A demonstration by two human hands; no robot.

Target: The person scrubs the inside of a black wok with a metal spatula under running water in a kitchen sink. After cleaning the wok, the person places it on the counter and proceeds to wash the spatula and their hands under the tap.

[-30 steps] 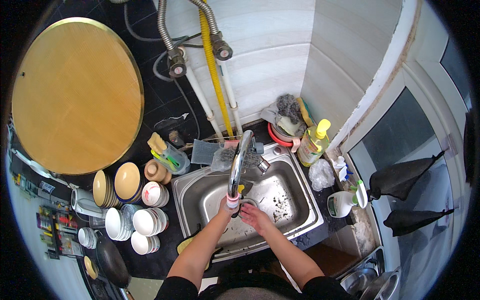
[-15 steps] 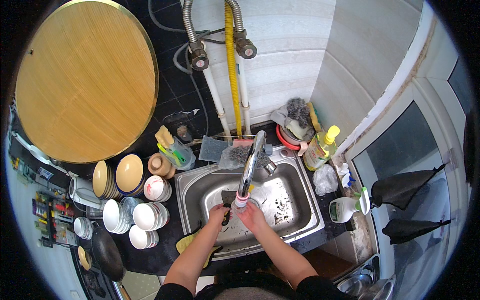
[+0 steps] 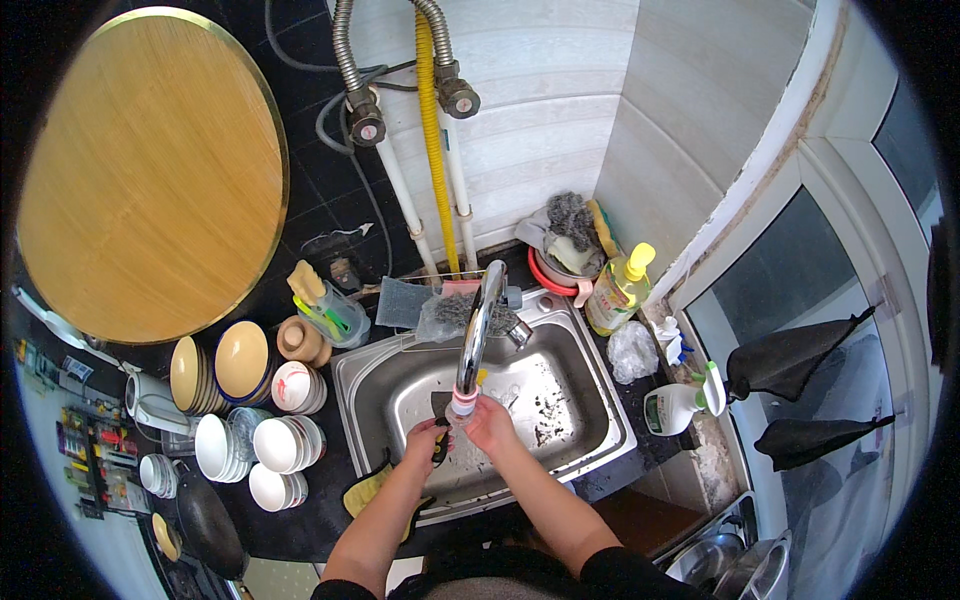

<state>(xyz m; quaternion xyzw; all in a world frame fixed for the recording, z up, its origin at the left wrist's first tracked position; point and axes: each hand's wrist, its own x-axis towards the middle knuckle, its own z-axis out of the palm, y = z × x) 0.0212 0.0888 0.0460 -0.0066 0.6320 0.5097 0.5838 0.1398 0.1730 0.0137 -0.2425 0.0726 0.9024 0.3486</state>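
Both my hands are over the steel sink (image 3: pixel 587 395), close to the end of the curved chrome faucet (image 3: pixel 480 325). My left hand (image 3: pixel 425 442) is closed round the black handle of a tool with a flat dark blade (image 3: pixel 440 403); the blade points away from me, and part of it is hidden near the spout. Just right of the faucet's pinkish-white nozzle (image 3: pixel 463 401), my right hand (image 3: pixel 490 428) is cupped, its fingers apart and partly hidden, with nothing visible in it. Dark scraps lie scattered on the sink's bottom.
Left of the sink stand stacked white bowls (image 3: pixel 283 444), tan bowls (image 3: pixel 243 360) and a black pan (image 3: pixel 210 530). A yellow cloth (image 3: pixel 368 495) lies over the front-left edge. At right are a yellow-capped bottle (image 3: pixel 618 290), a plastic bag (image 3: pixel 633 352) and a spray bottle (image 3: pixel 675 408).
The whole view has shifted, so the scene sits a little further left. My hands remain at the nozzle, the left still gripping the black-handled tool.
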